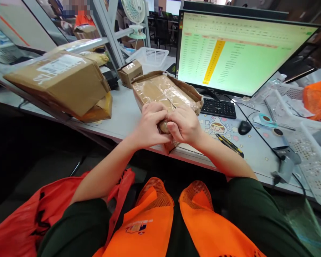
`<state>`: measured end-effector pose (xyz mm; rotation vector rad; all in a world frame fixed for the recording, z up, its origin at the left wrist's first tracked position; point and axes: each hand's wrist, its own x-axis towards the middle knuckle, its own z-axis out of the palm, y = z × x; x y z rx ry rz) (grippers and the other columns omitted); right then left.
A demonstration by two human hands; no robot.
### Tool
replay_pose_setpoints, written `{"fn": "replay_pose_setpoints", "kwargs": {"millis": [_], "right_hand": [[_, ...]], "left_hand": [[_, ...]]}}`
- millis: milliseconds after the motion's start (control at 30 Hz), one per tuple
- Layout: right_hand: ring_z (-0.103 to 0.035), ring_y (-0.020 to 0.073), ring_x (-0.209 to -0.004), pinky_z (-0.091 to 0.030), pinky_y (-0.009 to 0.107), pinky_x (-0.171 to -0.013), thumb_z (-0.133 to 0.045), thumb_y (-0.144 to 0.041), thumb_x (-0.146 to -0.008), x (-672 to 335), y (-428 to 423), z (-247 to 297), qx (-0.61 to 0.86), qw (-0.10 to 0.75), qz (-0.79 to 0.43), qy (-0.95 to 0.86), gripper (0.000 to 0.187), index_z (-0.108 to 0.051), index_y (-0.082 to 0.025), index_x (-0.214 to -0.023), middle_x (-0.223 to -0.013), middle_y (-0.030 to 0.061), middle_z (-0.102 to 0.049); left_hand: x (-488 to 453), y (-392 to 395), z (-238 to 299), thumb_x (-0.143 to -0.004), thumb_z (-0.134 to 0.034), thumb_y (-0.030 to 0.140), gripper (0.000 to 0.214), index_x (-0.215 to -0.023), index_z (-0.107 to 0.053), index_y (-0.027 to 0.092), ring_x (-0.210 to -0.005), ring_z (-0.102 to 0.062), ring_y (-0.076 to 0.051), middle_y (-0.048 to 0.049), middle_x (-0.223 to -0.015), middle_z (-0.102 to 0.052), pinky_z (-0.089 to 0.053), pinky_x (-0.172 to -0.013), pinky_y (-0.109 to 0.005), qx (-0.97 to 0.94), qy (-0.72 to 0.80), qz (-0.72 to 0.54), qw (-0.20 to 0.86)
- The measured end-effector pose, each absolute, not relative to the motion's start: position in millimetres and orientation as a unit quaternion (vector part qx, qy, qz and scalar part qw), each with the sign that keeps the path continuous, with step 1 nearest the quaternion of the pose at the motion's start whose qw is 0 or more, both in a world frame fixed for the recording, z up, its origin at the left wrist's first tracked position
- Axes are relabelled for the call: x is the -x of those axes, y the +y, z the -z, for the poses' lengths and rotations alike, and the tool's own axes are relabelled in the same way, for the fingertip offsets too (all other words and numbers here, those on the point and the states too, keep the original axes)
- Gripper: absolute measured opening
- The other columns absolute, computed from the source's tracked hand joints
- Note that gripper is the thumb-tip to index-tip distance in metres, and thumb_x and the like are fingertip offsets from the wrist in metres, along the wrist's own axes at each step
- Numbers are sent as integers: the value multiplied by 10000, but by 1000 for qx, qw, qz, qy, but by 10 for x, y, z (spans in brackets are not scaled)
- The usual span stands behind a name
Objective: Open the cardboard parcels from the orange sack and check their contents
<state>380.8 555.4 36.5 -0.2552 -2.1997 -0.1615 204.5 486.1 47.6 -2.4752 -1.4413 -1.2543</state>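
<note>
A brown cardboard box, wrapped in shiny clear tape, lies tilted at the front of the desk. Both hands meet at its near end. My left hand is closed on that end, the thumb stretched along the lower side. Pressed against it, my right hand has its fingers curled on the same taped end. Between the hands a bit of crumpled brown tape or cardboard shows; what exactly the fingertips pinch is hidden.
Left of the box stands a larger carton on a yellow padded envelope. To the right are a keyboard, a mouse, a box cutter, a barcode scanner and white baskets. A monitor rises behind.
</note>
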Motion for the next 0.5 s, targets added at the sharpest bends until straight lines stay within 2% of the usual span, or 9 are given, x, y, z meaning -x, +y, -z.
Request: {"fn": "replay_pose_setpoints", "kwargs": {"millis": [200,300,400,500], "right_hand": [[-434,171,-640,-328,349,-688,-359,-347,-1152,-3830,5427,-537,144,425,101,-888,511,-530,-226,-686,-639,13,-496],[-373,164,-598,-297,355,-650,-406,-297,-1124,-3851,5474,-566,120,444,91,-883,508,-470,-234,-624,-593,-4,-423],[-321,158,-582,-264,359,-629,-447,-260,-1090,-3879,5562,-538,47,491,73,-867,521,-389,-233,-573,-576,-13,-351],[-338,160,-596,-249,360,-622,-523,-318,-1073,-3963,5571,-442,-35,499,99,-860,536,-394,-222,-562,-580,-9,-370]], "left_hand": [[-2022,4927,-483,-644,-782,311,208,-680,-589,241,-899,-555,-234,-19,-866,-607,-434,-954,-478,799,-450,399,-25],[-2002,4909,-457,-710,-742,333,340,-549,-460,236,-826,-530,-222,-24,-749,-561,-457,-948,-500,782,-451,428,-57],[-1969,4899,-367,-773,-680,410,470,-503,-334,241,-755,-499,-225,-34,-632,-479,-481,-878,-513,764,-438,469,-67],[-1919,4886,-164,-778,-609,547,522,-504,-275,253,-698,-472,-236,-35,-559,-413,-476,-816,-540,725,-443,527,22]]}}
